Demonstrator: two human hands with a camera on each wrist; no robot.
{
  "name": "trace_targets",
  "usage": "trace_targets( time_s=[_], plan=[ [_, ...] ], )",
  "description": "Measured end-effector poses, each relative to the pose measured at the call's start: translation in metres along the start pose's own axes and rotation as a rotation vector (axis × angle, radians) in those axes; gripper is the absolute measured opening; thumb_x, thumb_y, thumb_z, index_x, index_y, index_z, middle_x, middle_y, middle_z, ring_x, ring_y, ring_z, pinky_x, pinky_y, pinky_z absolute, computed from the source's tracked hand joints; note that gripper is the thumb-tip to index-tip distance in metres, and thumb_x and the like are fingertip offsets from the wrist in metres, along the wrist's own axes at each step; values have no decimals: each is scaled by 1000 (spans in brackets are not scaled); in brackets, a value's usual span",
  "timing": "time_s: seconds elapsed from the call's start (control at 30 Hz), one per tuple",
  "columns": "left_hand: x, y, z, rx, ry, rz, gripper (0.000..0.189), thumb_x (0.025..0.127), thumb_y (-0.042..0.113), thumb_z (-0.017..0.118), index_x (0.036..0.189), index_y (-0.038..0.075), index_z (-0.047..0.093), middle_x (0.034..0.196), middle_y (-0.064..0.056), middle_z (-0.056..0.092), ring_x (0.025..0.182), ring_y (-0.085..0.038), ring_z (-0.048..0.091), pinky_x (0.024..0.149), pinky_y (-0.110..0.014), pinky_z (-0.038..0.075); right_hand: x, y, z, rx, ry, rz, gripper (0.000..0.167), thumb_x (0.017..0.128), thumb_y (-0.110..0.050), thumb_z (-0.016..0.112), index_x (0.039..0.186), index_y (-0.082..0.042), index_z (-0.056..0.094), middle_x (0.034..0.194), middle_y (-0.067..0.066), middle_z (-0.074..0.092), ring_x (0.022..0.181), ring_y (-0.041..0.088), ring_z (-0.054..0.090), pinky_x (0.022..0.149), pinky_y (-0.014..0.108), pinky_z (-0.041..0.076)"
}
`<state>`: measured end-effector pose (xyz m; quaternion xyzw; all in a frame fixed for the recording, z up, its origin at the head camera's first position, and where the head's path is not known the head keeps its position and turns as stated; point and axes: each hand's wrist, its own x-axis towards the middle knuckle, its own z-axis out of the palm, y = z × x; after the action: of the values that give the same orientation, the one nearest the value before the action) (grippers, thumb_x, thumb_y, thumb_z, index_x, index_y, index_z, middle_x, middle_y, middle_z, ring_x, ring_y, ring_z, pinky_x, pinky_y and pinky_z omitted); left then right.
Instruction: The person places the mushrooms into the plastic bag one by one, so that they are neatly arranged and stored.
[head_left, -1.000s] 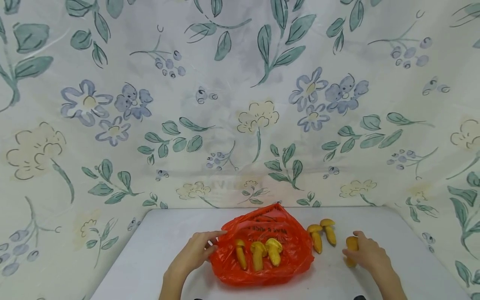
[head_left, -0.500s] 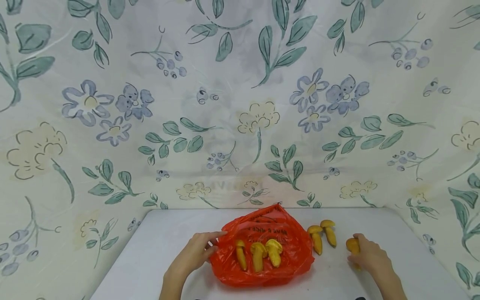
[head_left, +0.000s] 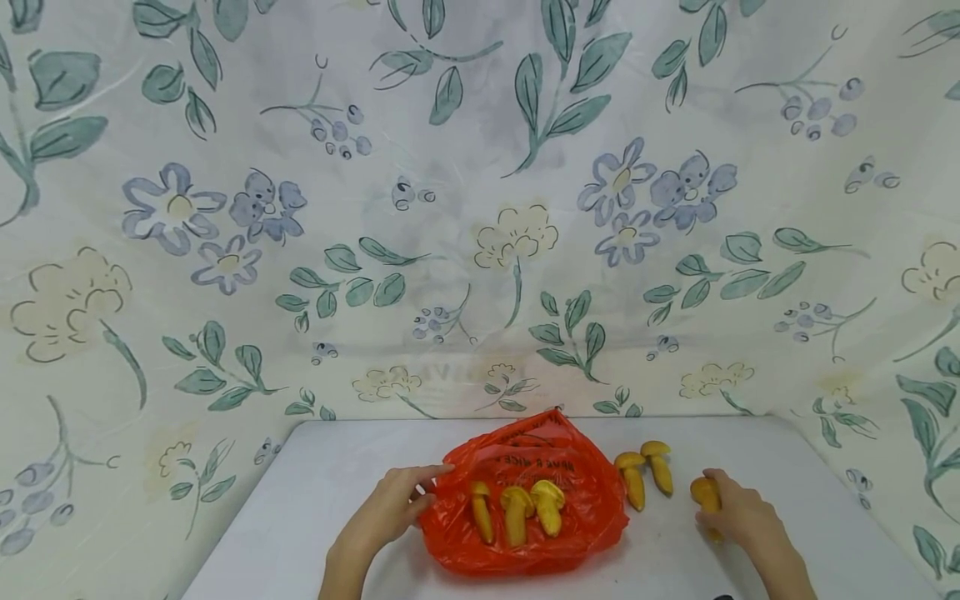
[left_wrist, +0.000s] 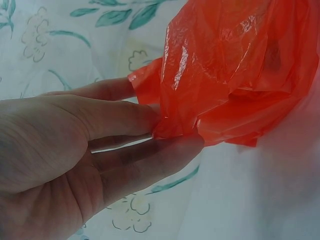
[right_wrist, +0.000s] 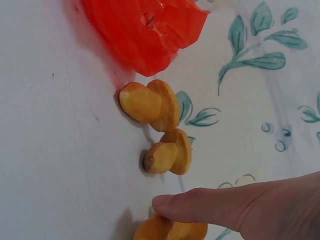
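Observation:
A red plastic bag (head_left: 588, 533) lies spread on the table, its mouth facing me. My left hand (head_left: 390, 504) pinches the bag's left edge between thumb and fingers, as the left wrist view shows (left_wrist: 115, 145). Three yellow-brown mushrooms (head_left: 516, 512) rest in the bag's mouth. To the right, my right hand (head_left: 738, 510) holds another mushroom (head_left: 705, 492), cap away from me, low at the table. In the right wrist view the thumb (right_wrist: 200, 204) lies against that mushroom (right_wrist: 172, 230); the other fingers are out of view.
Two more mushrooms, a nearer one (head_left: 633, 483) and a farther one (head_left: 660, 471), lie between the bag and my right hand. Behind the white table (head_left: 300, 467) rises a flower-patterned sheet (head_left: 480, 250), which also covers both sides.
My right hand has shifted very slightly, and the lower end of its mushroom has swung a little to the right. The left hand and the bag stay in place.

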<state>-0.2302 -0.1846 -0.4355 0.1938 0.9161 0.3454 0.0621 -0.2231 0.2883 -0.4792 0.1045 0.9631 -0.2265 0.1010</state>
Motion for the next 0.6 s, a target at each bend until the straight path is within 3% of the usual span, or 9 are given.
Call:
trace_targets(
  time_s=[0.6],
  plan=[
    [2, -1, 0, -5, -2, -13, 42, 89, -5, 64, 128, 10, 65, 100, -10, 68, 75, -14, 62, 60, -24, 59, 2, -1, 1, -15, 7, -7, 71, 84, -26, 73, 138, 5, 39, 111, 33, 59, 85, 32, 61, 74, 51, 55]
  ],
)
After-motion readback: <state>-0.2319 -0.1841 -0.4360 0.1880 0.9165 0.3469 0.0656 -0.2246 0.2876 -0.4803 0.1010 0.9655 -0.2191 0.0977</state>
